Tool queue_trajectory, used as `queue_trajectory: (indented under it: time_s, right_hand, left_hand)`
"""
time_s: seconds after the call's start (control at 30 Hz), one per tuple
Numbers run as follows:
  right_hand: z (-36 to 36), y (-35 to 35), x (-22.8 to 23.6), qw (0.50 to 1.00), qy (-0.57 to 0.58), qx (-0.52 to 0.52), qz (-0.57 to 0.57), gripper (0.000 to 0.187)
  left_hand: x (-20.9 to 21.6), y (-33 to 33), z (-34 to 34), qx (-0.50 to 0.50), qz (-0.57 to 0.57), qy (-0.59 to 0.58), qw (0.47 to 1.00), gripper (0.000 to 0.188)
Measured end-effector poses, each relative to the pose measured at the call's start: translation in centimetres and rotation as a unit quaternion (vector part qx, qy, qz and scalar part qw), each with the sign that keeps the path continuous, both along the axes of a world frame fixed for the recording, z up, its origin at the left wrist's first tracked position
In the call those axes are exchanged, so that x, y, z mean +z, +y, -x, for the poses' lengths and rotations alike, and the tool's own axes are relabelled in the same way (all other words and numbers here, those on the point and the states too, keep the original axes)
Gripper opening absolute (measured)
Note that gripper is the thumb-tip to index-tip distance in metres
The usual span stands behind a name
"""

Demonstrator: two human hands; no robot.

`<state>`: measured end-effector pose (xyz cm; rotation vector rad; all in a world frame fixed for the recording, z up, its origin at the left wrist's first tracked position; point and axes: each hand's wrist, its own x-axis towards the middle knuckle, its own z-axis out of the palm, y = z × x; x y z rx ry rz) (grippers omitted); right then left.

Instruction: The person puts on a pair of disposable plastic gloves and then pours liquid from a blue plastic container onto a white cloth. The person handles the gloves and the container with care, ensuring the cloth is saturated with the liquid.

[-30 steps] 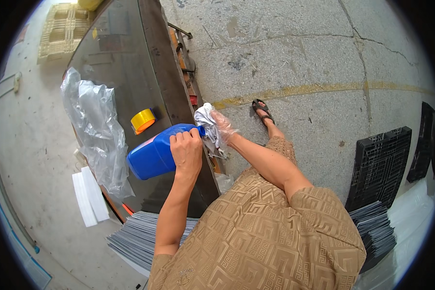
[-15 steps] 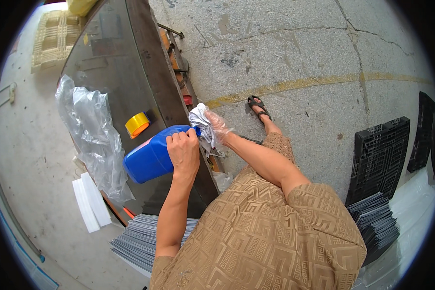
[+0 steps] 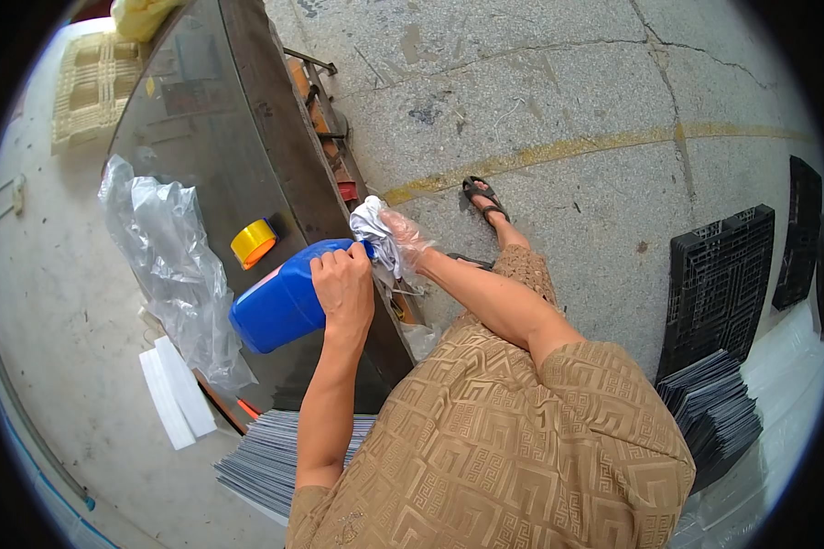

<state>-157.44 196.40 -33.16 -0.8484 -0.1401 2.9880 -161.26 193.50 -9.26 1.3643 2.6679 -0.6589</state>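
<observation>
A blue plastic jug [image 3: 279, 306] is tipped on its side above the dark tabletop, its mouth turned to the right. My left hand [image 3: 343, 279] is closed around its handle near the neck. Against the jug's mouth is a crumpled whitish cloth [image 3: 373, 229], gripped by my right hand [image 3: 405, 240], which wears a thin clear plastic glove. The glove and cloth partly hide those fingers. Whether liquid is flowing out cannot be seen. A yellow tape roll [image 3: 254, 243] lies on the table just beyond the jug.
The dark table [image 3: 220, 128] has a crumpled clear plastic sheet [image 3: 169, 265] along its left edge. A stack of thin grey sheets [image 3: 270, 462] sits by my left arm. Black pallets [image 3: 716, 284] and another sheet stack [image 3: 712, 403] stand at right. A cream pallet [image 3: 96, 87] is far left.
The view has shifted slightly. Both hands keep their holds, and the jug and cloth stay together in nearly the same pose.
</observation>
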Motion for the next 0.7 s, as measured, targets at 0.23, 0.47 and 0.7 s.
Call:
queue_trajectory:
  time_s: [0.23, 0.47, 0.7]
  right_hand:
    - [-0.2, 0.7, 1.4, 1.0, -0.004, 0.016, -0.008, 0.04]
    - [-0.2, 1.3, 2.3, 0.998, 0.021, 0.0, 0.057, 0.034]
    - [-0.3, 2.7, 5.8, 0.997, 0.001, 0.011, 0.082, 0.034]
  left_hand:
    - [0.0, 0.3, 0.0, 0.008, 0.011, -0.007, 1.0, 0.003]
    - [0.0, 0.6, 0.0, 0.008, 0.021, -0.011, 1.0, 0.004]
    - [0.0, 0.3, 0.1, 0.013, 0.018, -0.01, 1.0, 0.008]
